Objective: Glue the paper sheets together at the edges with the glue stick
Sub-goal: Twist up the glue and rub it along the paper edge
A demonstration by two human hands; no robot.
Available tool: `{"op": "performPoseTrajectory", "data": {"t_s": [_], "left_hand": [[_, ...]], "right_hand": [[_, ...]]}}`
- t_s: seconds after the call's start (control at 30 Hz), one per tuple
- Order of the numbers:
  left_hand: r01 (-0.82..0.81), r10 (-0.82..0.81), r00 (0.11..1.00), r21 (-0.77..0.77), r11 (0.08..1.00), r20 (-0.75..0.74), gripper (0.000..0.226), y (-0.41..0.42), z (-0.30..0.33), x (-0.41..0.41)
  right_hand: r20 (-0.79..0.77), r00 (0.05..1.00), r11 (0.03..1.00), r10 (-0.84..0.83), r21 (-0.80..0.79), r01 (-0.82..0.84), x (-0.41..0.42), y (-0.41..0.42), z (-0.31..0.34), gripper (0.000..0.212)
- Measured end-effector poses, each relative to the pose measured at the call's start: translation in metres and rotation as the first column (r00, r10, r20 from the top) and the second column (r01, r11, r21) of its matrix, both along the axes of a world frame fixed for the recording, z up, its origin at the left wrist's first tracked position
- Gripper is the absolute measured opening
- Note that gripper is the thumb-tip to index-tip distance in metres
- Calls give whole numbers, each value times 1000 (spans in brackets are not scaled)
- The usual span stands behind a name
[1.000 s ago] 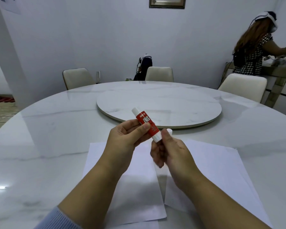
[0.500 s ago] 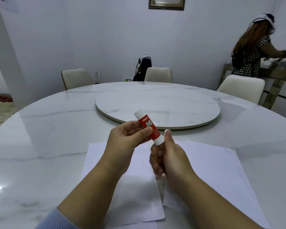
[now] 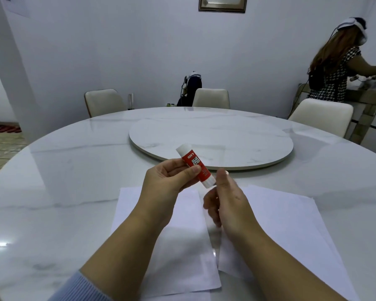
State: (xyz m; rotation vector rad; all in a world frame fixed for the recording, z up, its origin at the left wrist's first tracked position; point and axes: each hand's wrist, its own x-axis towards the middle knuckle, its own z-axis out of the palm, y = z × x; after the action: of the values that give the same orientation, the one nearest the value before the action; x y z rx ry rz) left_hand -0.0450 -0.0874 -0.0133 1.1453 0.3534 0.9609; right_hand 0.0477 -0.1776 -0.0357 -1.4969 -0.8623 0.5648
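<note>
My left hand point(image 3: 172, 181) holds a glue stick point(image 3: 195, 167) with a red label and white ends, pinched between thumb and fingers. The stick is tilted, with its top end pointing up and to the left. My right hand point(image 3: 228, 203) is at the stick's lower white end, thumb raised beside it. Its fingers are curled below and blurred, so contact with the stick is unclear. Two white paper sheets lie flat on the table under my hands, a left sheet point(image 3: 182, 257) and a right sheet point(image 3: 291, 224), with a narrow gap between them.
I am at a round white marble table point(image 3: 63, 192) with a raised turntable point(image 3: 215, 137) in its middle. Cream chairs point(image 3: 321, 116) stand around the far side. A person point(image 3: 334, 68) stands at a sideboard at the back right.
Both hands stay in place above the sheets. The fingers of my right hand have shifted down around the stick's lower end, and the stick has tipped slightly.
</note>
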Motion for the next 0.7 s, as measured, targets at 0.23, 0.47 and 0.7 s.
{"op": "performPoseTrajectory", "data": {"t_s": [0.23,0.47,0.7], "left_hand": [[31,-31,1000,-24,999,1,27,-1,1,0],[12,-12,1000,-12,1000,-16,31,2,1,-1],[36,-36,999,25,999,7,29,-1,2,-1]], "right_hand": [[-215,968,992,129,40,-123,4,-1,3,41],[169,979,993,115,2,-117,3,-4,1,47],[-187,931,946,313,-21,-323,0,-6,3,71]]}}
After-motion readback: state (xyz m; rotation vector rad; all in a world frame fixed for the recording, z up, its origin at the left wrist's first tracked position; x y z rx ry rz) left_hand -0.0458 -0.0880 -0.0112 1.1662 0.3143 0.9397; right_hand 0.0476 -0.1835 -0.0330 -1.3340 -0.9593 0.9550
